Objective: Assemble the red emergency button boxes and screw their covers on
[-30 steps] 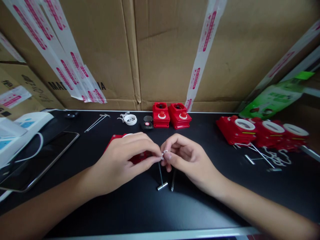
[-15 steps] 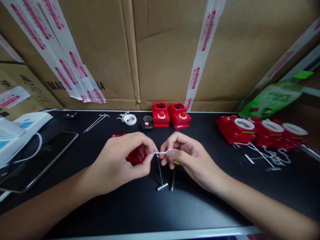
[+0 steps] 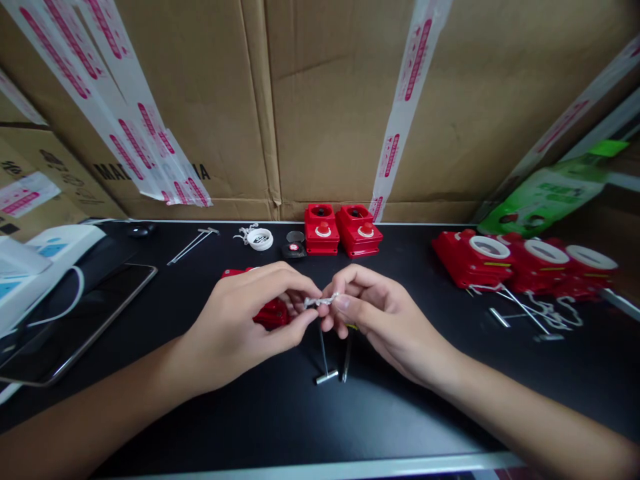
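A short white cord [image 3: 323,301], twisted and bunched up, is between my two hands. My right hand [image 3: 377,310] pinches it with thumb and fingertips. Curled round the cord's other end, my left hand [image 3: 250,310] has its thumb and forefinger slightly parted. A thin metal rod with a T-shaped crosspiece [image 3: 327,377] runs down from beneath the cord; its upper end is hidden by my fingers. Beside it a metal shaft [image 3: 347,363] shows below my right hand, with a bit of yellow above it. A red housing [image 3: 273,313] lies partly hidden behind my left hand.
Two red button boxes [image 3: 321,233] stand at the back. More red units with white rings [image 3: 490,248] sit at the right, near T-shaped rods [image 3: 500,318] and a green bottle [image 3: 550,190]. A phone [image 3: 80,320], white ring [image 3: 260,239] and another rod pair [image 3: 193,245] lie leftward.
The cord was stretched straight between my hands and now is slack and bunched. My left fingertips have moved right and parted a little. The T-shaped rod has shifted slightly right and down.
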Demonstrator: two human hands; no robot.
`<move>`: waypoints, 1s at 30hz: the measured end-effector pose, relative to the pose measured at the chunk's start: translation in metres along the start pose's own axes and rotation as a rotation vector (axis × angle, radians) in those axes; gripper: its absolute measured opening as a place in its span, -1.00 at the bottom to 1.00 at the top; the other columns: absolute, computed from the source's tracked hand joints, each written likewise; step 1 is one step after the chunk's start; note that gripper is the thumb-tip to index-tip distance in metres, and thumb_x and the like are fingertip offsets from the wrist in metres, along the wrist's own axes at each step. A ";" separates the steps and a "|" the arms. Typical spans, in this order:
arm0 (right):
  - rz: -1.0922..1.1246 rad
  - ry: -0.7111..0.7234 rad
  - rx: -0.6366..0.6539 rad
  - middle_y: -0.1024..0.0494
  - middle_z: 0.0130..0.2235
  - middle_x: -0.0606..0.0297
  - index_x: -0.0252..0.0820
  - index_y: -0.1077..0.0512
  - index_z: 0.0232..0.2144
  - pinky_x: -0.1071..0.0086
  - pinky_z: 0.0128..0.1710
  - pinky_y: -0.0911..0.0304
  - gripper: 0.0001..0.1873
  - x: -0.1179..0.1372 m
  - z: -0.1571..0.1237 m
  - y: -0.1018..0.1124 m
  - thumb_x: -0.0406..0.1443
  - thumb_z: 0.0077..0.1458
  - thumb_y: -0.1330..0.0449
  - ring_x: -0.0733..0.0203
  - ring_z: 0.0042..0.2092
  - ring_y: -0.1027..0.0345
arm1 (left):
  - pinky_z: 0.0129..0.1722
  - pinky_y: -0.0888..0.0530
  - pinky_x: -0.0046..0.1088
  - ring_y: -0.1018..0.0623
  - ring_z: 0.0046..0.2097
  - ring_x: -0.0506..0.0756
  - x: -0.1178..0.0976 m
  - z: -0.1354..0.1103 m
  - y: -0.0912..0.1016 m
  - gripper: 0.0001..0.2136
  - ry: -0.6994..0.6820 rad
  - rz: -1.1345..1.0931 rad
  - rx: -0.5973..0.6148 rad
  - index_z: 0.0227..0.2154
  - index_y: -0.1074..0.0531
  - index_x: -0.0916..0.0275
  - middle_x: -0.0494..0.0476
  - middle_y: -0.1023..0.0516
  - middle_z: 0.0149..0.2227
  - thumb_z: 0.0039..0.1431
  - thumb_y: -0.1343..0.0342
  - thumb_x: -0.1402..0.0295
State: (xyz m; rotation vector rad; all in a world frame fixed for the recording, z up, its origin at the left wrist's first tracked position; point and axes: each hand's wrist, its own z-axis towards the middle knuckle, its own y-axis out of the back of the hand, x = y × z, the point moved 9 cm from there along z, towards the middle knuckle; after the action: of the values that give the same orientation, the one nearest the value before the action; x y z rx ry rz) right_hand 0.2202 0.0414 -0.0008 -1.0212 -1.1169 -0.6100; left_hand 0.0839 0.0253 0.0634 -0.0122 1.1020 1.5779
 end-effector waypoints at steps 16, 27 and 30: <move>0.047 -0.085 0.082 -0.55 -0.27 0.31 -0.16 -0.39 -0.28 0.41 -0.23 -0.35 -0.83 -0.011 -0.002 -0.009 -0.25 0.35 -0.29 0.29 -0.24 -0.48 | -0.29 -0.44 -0.51 -0.56 -0.33 -0.05 -0.001 0.002 -0.002 -0.91 0.077 0.043 0.013 -0.29 -0.58 0.22 -0.03 -0.61 -0.31 0.27 -0.23 0.53; -0.703 0.221 -0.101 -0.44 -0.22 0.26 -0.09 -0.35 -0.21 0.33 -0.40 -0.25 -0.93 0.023 -0.015 -0.002 -0.31 0.29 -0.20 0.22 -0.31 -0.31 | -0.23 -0.46 -0.52 -0.57 -0.29 -0.03 0.000 -0.002 -0.006 -0.90 0.046 0.070 0.022 -0.24 -0.58 0.22 -0.02 -0.60 -0.30 0.29 -0.25 0.55; -0.999 0.553 -0.120 -0.45 -0.17 0.22 -0.06 -0.40 -0.12 0.27 -0.34 -0.32 -0.76 0.049 -0.026 -0.017 -0.40 0.19 -0.29 0.16 -0.24 -0.36 | -0.20 -0.47 -0.51 -0.58 -0.26 -0.02 -0.001 -0.004 -0.007 -0.93 0.021 0.073 0.034 -0.22 -0.57 0.23 0.00 -0.61 -0.28 0.33 -0.25 0.53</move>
State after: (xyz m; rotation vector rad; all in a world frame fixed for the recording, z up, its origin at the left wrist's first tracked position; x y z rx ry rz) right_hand 0.2350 0.0148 0.0487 -0.2718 -1.0398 -1.6563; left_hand 0.0877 0.0214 0.0576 0.0342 1.1566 1.6271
